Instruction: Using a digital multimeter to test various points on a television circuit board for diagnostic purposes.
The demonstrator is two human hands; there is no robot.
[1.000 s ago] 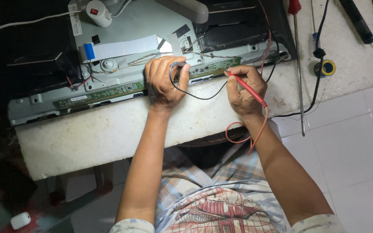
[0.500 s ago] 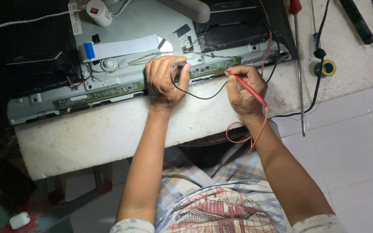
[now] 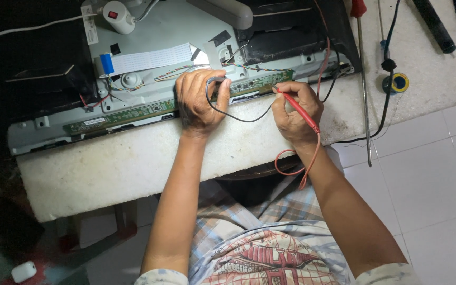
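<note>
I see my left hand [image 3: 199, 100] resting knuckles-up on the long green board [image 3: 186, 101], a narrow strip along the near edge of the grey metal chassis [image 3: 159, 31]; its fingers are curled together and clamped on a black probe [image 3: 216, 80], whose thin black lead [image 3: 238, 117] loops toward the near side between my hands. My right hand [image 3: 295, 113] sits just right of it, fingers pinched tight around a slim red probe [image 3: 297, 110] held like a pen, the tip touching the board's right end. The red lead [image 3: 291, 163] curls down past my wrist in a loose loop over the bench edge. The chassis lies on a pale, rough, stained slab [image 3: 133, 158] with rounded corners. On the metal, farther back, lies a flat white ribbon cable [image 3: 149, 58] with a blue end, and twisted coloured wires [image 3: 172, 74] run beside it. At the far left stands a small white plug [image 3: 117, 16] with a red button. To the right, a long thin screwdriver [image 3: 364, 89] with a red handle lies on the slab, and near it a small roll of yellow tape [image 3: 398, 82] with a black cable [image 3: 386, 68] passing beside it. White floor tiles [image 3: 428, 184] show at the near right.
</note>
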